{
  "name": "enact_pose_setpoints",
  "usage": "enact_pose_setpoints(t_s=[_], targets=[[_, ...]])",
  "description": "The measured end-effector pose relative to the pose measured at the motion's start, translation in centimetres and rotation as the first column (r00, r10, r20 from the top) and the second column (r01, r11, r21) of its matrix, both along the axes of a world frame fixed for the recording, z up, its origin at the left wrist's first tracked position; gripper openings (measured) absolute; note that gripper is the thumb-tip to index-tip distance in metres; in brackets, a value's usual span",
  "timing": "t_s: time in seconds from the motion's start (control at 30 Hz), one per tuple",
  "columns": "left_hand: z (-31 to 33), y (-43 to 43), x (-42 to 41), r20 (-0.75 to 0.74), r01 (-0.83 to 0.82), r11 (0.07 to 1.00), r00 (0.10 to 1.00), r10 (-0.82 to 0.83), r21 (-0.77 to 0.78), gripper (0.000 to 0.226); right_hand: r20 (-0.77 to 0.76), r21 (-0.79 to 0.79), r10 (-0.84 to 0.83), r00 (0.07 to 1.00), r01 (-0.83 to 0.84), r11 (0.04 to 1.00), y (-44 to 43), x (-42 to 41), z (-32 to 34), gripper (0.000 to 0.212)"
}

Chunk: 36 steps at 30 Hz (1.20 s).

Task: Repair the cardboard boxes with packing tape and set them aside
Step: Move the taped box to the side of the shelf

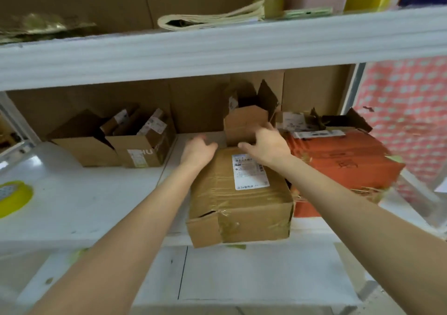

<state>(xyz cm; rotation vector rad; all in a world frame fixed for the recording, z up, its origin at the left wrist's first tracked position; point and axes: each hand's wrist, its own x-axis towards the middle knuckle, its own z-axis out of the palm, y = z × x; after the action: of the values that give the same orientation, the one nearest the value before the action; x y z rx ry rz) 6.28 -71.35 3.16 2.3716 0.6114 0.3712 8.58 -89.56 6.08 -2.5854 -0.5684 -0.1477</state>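
Your left hand (pixel 198 149) grips the taped cardboard box's (pixel 239 201) far corner, right hand (pixel 266 145) its upright flap (pixel 244 121) — likely light, crushable: hold corners.

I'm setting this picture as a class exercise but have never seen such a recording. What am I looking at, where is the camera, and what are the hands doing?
There is no machine: a person wears one camera on the head, looking down at both bare arms. On the white shelf lies a taped brown box with a white label. The left hand curls over its far corner. The right hand rests at its far edge, fingers reaching the open box behind; its grip is unclear. An orange box sits to the right, a yellow tape roll far left.
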Motion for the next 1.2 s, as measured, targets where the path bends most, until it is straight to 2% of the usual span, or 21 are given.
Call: enact_pose_setpoints(t_s=[0.1,0.17,0.27,0.33,0.4,0.47,0.53,0.57,0.63,0.67,0.7,0.77,0.8,0.87,0.9,0.97,1.03,1.13,1.2], targets=[[-0.5,-0.4,-2.9,0.014,-0.111,0.993,0.994,0.111,-0.042,0.057,-0.092,-0.086,0.075,0.993,-0.083,0.993,-0.2,-2.0,-1.0,0.052],[-1.0,-0.2,-5.3,-0.027,-0.183,0.979,0.983,0.181,-0.085,0.062,-0.122,-0.169,0.067,0.99,-0.087,0.982,-0.4,-3.1,-1.6,0.053],[-2.1,0.0,-9.8,-0.147,-0.243,0.919,0.967,0.206,-0.311,0.059,-0.184,-0.246,-0.029,0.982,-0.018,0.969,-1.0,-4.2,-2.4,0.055],[-2.3,-0.4,-12.2,-0.231,-0.212,0.866,0.966,0.116,-0.453,0.046,-0.213,-0.286,-0.081,0.974,0.017,0.958,-1.0,-4.7,-2.8,0.056],[-2.2,-0.8,-13.4,-0.167,-0.145,0.822,0.984,0.062,-0.551,0.026,-0.217,-0.27,-0.093,0.972,0.031,0.962,-0.7,-5.0,-3.0,0.055],[-0.6,-0.8,-13.6,0.002,-0.111,0.806,0.99,0.138,-0.582,0.005,-0.227,-0.16,-0.049,0.973,0.013,0.987,-0.3,-4.9,-3.2,0.054],[2.3,-0.4,-13.1,0.163,-0.095,0.855,0.965,0.205,-0.51,0.003,-0.275,0.052,0.067,0.959,-0.054,0.997,0.2,-4.7,-3.5,0.054],[3.9,-0.2,-12.7,0.22,-0.079,0.906,0.958,0.184,-0.415,0.01,-0.333,0.2,0.147,0.931,-0.083,0.976,0.4,-4.6,-3.7,0.056],[6.4,-0.6,-12.0,0.272,-0.061,0.991,0.958,0.092,-0.121,0.023,-0.486,0.494,0.314,0.816,-0.041,0.869,0.9,-5.1,-4.2,0.063],[7.1,-1.3,-11.8,0.258,-0.044,0.998,0.966,0.03,0.048,0.025,-0.546,0.575,0.372,0.75,0.013,0.818,1.0,-5.4,-4.5,0.067],[7.4,-2.1,-11.6,0.203,0.006,0.982,0.978,-0.046,0.191,0.026,-0.59,0.617,0.407,0.697,0.064,0.784,1.2,-5.5,-4.8,0.071],[6.7,-3.3,-11.4,0.138,0.11,0.945,0.978,-0.159,0.307,0.031,-0.641,0.657,0.444,0.626,0.147,0.739,1.4,-5.5,-5.5,0.081],[6.2,-3.2,-11.6,0.196,0.106,0.939,0.964,-0.177,0.326,0.034,-0.653,0.676,0.458,0.603,0.191,0.712,1.4,-5.3,-5.6,0.088],[5.7,-1.9,-11.9,0.42,-0.034,0.941,0.9,-0.118,0.338,0.033,-0.662,0.714,0.486,0.57,0.284,0.639,1.2,-4.9,-5.6,0.103],[5.5,-0.7,-12.1,0.511,-0.123,0.952,0.859,-0.039,0.28,0.032,-0.659,0.731,0.506,0.557,0.315,0.605,0.9,-4.8,-5.6,0.108],[4.5,1.8,-12.4,0.602,-0.262,0.964,0.761,0.242,-0.056,0.031,-0.639,0.75,0.529,0.559,0.302,0.588,0.7,-4.8,-5.5,0.112],[2.7,3.8,-12.8,0.545,-0.325,0.852,0.662,0.515,-0.411,0.034,-0.627,0.726,0.508,0.591,0.207,0.655,1.0,-5.1,-5.8,0.113],[0.9,5.6,-13.6,0.497,-0.296,0.694,0.523,0.692,-0.656,0.037,-0.606,0.662,0.479,0.635,0.067,0.747,2.3,-5.8,-7.0,0.11],[0.5,6.6,-14.2,0.529,-0.22,0.677,0.475,0.703,-0.703,0.035,-0.551,0.656,0.513,0.658,-0.038,0.754,3.5,-6.5,-7.9,0.111]])
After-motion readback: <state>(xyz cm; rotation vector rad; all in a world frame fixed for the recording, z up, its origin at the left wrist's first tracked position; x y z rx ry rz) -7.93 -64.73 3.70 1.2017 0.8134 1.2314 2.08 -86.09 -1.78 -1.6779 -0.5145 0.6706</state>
